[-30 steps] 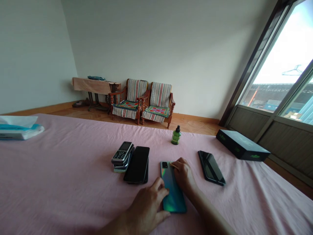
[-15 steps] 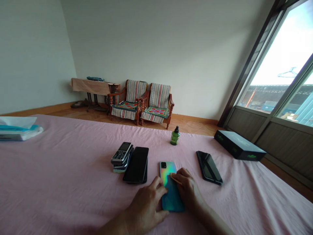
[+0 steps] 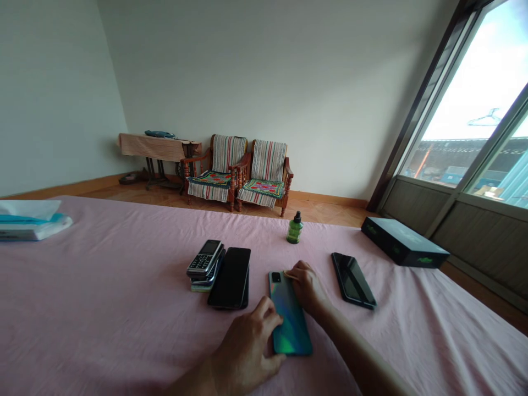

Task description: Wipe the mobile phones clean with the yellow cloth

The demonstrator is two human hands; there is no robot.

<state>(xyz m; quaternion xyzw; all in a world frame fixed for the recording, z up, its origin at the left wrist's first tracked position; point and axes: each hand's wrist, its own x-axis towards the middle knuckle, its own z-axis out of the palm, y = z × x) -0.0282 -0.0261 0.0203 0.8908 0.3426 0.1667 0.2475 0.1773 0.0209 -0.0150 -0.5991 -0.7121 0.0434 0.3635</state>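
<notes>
Blue-green and glossy, the phone [image 3: 291, 324] lies back side up on the pink cloth [image 3: 103, 286], in front of me in the head view, between the two hands. Some parts are hidden from me: the left hand [image 3: 249, 344] covers a piece of its left edge, and the right hand [image 3: 307, 289] covers part of its far right edge. Between the right fingertips there is a small pale piece [image 3: 290, 274], pinched, on the far end of the phone; I cannot tell its material. The left hand is half spread, its fingers bent on the left edge and its thumb apart, at the near left corner. Both forearms are cut off by the lower border, and the tissue pack [image 3: 35, 224] by the left one.

The long axis of the phone runs away from me, with the far end leaning slightly to the left. Its dark camera block [image 3: 276, 277] sits at the far left corner.

I count one green bottle [image 3: 294, 231] beyond the phone, one black box [image 3: 402, 245] at far right, and one dark handset [image 3: 353, 280] right of the hands. To the left are at least two black handsets [image 3: 230, 278], one upon another, and just beside them one keypad phone [image 3: 206, 258] on top of a pile [image 3: 203, 286], whose lower layers I cannot count surely. Behind stand two chairs [image 3: 264, 179].
</notes>
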